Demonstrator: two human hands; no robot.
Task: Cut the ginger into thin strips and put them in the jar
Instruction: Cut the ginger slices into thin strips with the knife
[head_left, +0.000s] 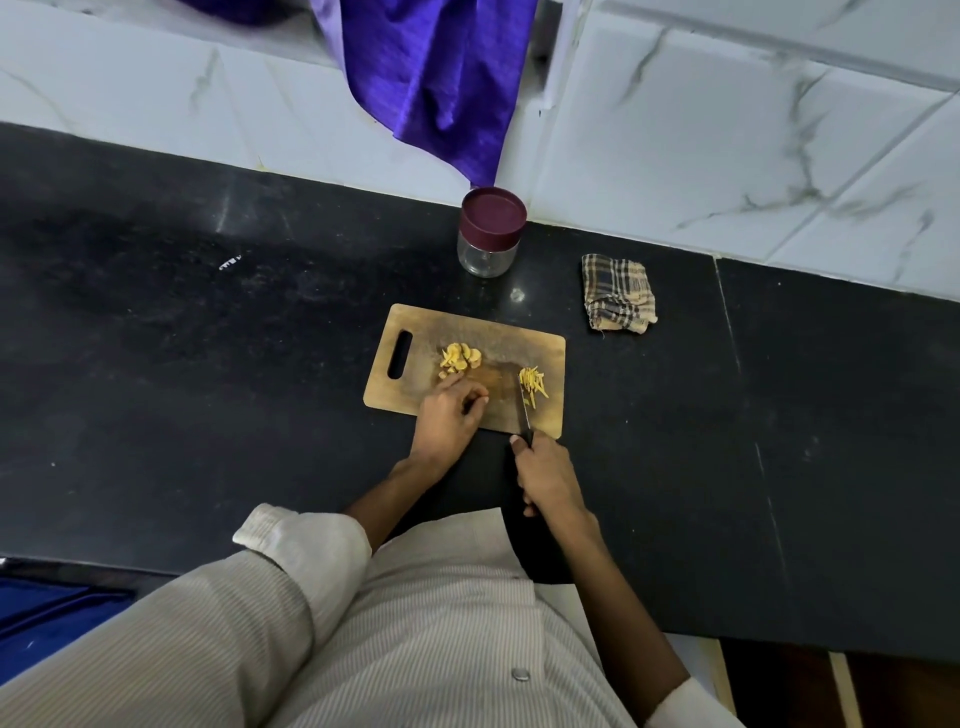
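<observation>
A wooden cutting board (540, 353) lies on the black counter. A pile of round ginger slices (459, 357) sits near its middle, and a small heap of thin ginger strips (534, 383) lies toward its right side. My right hand (545, 475) grips the handle of a knife (524, 408); the blade points away from me, just left of the strips. My left hand (449, 415) rests on the board below the slices, fingers curled; whether it holds a piece is hidden. A glass jar (488, 247) with a maroon lid stands closed behind the board.
A folded checked cloth (618, 292) lies right of the jar. A purple cloth (431, 78) hangs over the tiled wall above the jar. The black counter (208, 364) stretches wide to the left and right. A blue surface (47, 608) shows at the lower left.
</observation>
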